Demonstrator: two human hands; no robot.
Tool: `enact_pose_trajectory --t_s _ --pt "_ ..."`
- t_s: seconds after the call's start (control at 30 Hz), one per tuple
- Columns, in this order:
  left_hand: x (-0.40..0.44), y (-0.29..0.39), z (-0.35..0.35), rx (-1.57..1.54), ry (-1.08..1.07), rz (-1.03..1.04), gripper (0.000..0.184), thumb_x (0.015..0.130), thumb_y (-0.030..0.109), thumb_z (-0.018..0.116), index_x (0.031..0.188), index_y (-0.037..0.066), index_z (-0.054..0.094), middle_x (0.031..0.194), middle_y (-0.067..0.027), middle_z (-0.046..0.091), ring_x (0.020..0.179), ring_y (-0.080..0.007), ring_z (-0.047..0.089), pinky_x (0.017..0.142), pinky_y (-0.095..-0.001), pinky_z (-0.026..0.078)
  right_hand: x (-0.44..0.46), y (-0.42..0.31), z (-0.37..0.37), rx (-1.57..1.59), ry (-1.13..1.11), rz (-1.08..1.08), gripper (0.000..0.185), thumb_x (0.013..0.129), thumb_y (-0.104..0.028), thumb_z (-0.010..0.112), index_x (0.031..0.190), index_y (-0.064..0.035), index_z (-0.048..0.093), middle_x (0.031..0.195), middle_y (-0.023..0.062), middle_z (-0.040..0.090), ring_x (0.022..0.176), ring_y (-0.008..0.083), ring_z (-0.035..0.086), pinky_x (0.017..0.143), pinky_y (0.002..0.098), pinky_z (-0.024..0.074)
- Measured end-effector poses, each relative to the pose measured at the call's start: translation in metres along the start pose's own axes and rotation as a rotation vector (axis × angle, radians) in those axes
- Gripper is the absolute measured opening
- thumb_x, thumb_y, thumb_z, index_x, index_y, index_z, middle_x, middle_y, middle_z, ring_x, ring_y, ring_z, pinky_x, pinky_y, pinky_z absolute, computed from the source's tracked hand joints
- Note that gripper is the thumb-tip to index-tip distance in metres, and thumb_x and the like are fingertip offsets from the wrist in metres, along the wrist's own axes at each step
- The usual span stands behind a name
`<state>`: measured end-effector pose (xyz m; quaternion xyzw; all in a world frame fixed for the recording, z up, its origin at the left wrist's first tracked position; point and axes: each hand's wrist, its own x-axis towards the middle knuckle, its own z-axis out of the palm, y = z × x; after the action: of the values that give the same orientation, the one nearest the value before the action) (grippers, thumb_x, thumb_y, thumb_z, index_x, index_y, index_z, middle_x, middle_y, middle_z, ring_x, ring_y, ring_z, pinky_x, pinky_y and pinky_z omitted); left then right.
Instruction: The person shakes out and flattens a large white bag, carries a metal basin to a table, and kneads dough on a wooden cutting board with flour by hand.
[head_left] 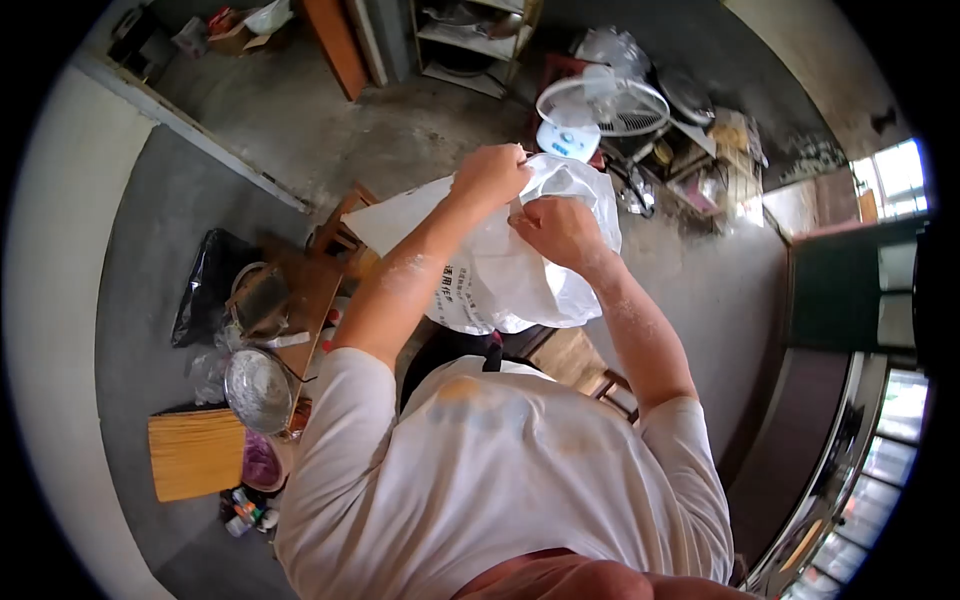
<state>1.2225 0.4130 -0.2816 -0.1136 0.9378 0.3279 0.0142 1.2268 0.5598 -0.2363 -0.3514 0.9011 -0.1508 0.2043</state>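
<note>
The left grip point(490, 174) pinches the rim of the white bag point(500, 262); the right grip point(562, 230), fingers curled, clutches it just beside. Crumpled and slightly glossy, the bag bears dark print low down and spreads before the shirt point(530, 470). Beyond stands a fan point(603, 103).

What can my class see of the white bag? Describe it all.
The white bag looks like thin, crinkled plastic, with dark printed characters on its lower left part. It is held before the person's body, a corner jutting left. The left hand and right hand grip its upper part; its mouth cannot be made out clearly.
</note>
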Motion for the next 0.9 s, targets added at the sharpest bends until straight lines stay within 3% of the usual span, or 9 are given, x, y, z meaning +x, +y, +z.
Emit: enact_pose_trajectory --t_s 0.1,0.17,0.23,0.3,0.43,0.53,0.6,0.77,0.9 --pt "0.013 -0.056 -0.032 -0.592 -0.113 0.149 0.041 0.081 0.025 0.055 0.116 0.004 0.052 0.092 -0.0110 0.063 0.083 -0.0219 0.062 0.073 -0.0313 0.046 0.037 0.014 -0.014 0.079 0.084 -0.135 0.028 0.081 -0.030 0.052 0.073 -0.0056 0.061 0.075 0.0150 0.060 0.073 0.0329 0.057 0.066 0.0422 0.0430" --pt "0.028 -0.129 -0.038 -0.220 0.018 0.311 0.064 0.073 0.031 0.065 0.128 0.006 0.040 0.116 -0.0139 0.054 0.110 -0.0247 0.050 0.090 -0.0343 0.039 0.061 0.020 -0.025 0.236 0.154 -0.211 0.024 0.081 -0.024 0.055 0.072 -0.0018 0.057 0.072 0.0153 0.055 0.072 0.0326 0.054 0.064 0.0398 0.0414" --pt "0.019 -0.164 -0.044 0.374 -0.124 0.061 0.087 0.065 0.036 0.071 0.135 0.009 0.027 0.135 -0.0138 0.036 0.126 -0.0298 0.031 0.101 -0.0474 0.025 0.087 0.019 -0.041 0.286 0.158 -0.237 0.023 0.080 -0.022 0.056 0.072 -0.0007 0.056 0.071 0.0149 0.053 0.070 0.0322 0.052 0.063 0.0386 0.0409" --pt "0.028 -0.187 -0.030 0.517 -0.373 -0.151 0.102 0.059 0.039 0.074 0.139 0.012 0.017 0.142 -0.0112 0.024 0.130 -0.0334 0.021 0.101 -0.0585 0.015 0.111 0.015 -0.056 0.368 0.185 -0.274 0.021 0.080 -0.017 0.059 0.073 0.0011 0.053 0.068 0.0141 0.050 0.065 0.0302 0.049 0.060 0.0351 0.0395" --pt "0.051 -0.203 0.003 0.523 -0.341 -0.146 0.094 0.058 0.037 0.075 0.136 0.014 0.027 0.134 -0.0108 0.036 0.126 -0.0319 0.029 0.100 -0.0604 0.015 0.155 0.006 -0.087 0.280 0.221 -0.380 0.021 0.080 -0.018 0.060 0.073 0.0008 0.053 0.068 0.0137 0.049 0.065 0.0287 0.049 0.061 0.0345 0.0399" --pt "0.069 -0.207 0.009 0.373 -0.212 -0.140 0.059 0.066 0.030 0.068 0.120 0.016 0.050 0.114 -0.0074 0.053 0.114 -0.0292 0.042 0.100 -0.0602 0.015 0.191 0.000 -0.110 0.280 0.206 -0.364 0.020 0.080 -0.017 0.060 0.074 0.0004 0.054 0.069 0.0127 0.050 0.066 0.0267 0.050 0.062 0.0329 0.0406" --pt "0.084 -0.227 0.035 0.393 0.007 -0.001 0.015 0.075 0.020 0.057 0.085 0.014 0.067 0.083 -0.0036 0.062 0.096 -0.0245 0.053 0.099 -0.0616 0.015 0.220 0.003 -0.121 0.305 0.196 -0.363 0.019 0.080 -0.018 0.061 0.079 0.0002 0.056 0.073 0.0119 0.053 0.068 0.0248 0.051 0.064 0.0311 0.0417" --pt "0.115 -0.277 0.040 0.361 0.157 -0.109 0.019 0.078 0.015 0.050 0.077 0.017 0.069 0.079 -0.0035 0.064 0.089 -0.0218 0.055 0.098 -0.0608 0.016 0.302 0.035 -0.169 0.512 0.228 -0.329 0.012 0.082 -0.010 0.060 0.082 0.0018 0.059 0.075 -0.0033 0.051 0.073 0.0035 0.046 0.064 0.0196 0.0395" --pt "0.147 -0.324 0.034 0.394 0.043 -0.273 0.023 0.074 0.011 0.050 0.086 0.018 0.068 0.086 -0.0020 0.064 0.097 -0.0202 0.053 0.100 -0.0592 0.015 0.371 0.050 -0.200 0.593 0.238 -0.259 0.011 0.082 -0.010 0.061 0.079 0.0002 0.060 0.073 -0.0039 0.052 0.069 0.0036 0.046 0.061 0.0198 0.0384"
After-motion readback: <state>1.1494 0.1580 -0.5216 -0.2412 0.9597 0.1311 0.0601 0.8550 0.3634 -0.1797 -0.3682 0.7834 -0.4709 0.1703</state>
